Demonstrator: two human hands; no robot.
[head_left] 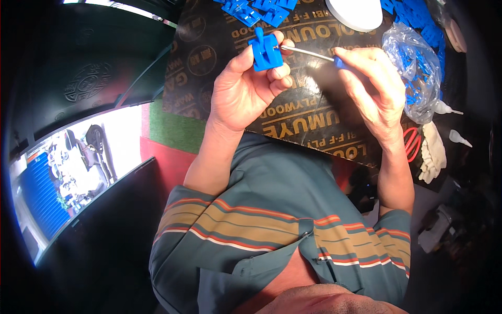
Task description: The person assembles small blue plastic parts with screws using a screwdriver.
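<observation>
Dark printed plywood (293, 123) serves as the workbench where a person in a striped shirt assembles small plastic parts. The blue plastic clip (265, 51) sits raised above the board, pinched between thumb and fingertips of the left hand (243, 91), which is closed around it. The right hand (374, 86) is curled tight on a blue-handled screwdriver (308, 53), its steel tip meeting the clip's right side. Doing this well likely means keeping the shaft in line with the fastener and the clip braced firmly against the thumb so the tip does not slip. Just beside the right hand, a clear plastic bag (418, 73) holds more blue parts; others lie loose at the board's far edge (256, 10), near a white round lid (355, 13).
</observation>
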